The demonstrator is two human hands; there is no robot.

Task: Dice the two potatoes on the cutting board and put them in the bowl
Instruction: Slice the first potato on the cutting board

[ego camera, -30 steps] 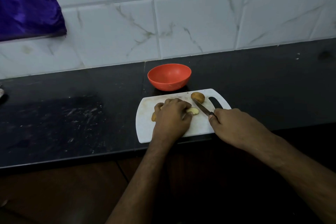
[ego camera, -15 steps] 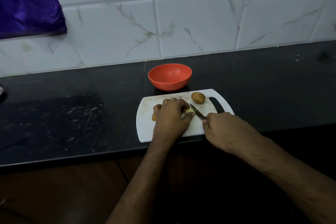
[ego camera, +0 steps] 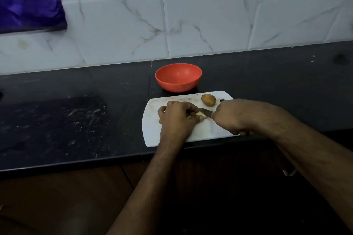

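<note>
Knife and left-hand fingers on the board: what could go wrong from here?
1. The knife blade lies right beside the left hand fingertips gripping the cut potato piece; a slip might nick them.
2. The cutting board sits at the counter's front edge, so pressure from the right hand may shift it.
3. The whole potato could roll.

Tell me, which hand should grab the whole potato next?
Probably the left hand. The right hand grips the knife, so it's busy. The whole potato sits on the cutting board.
</note>
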